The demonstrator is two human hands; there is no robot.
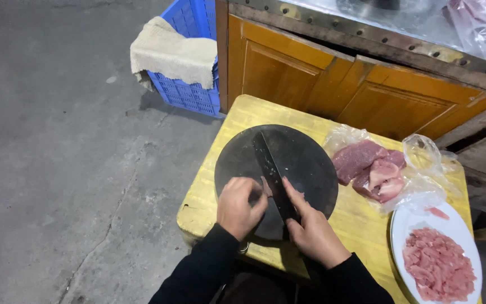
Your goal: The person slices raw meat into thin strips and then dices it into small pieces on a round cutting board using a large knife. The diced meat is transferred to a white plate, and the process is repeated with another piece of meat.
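On my left, the left hand (239,206) is curled, fingertips pressing a small piece of meat (265,186) on the dark round cutting board (310,163), right beside the blade. My right hand (312,229) is clamped on the cleaver (271,166), forefinger along its spine. Further right on the yellow desk (243,115): raw pork (367,166) in plastic, then a white plate (409,225) of sliced meat (439,272).
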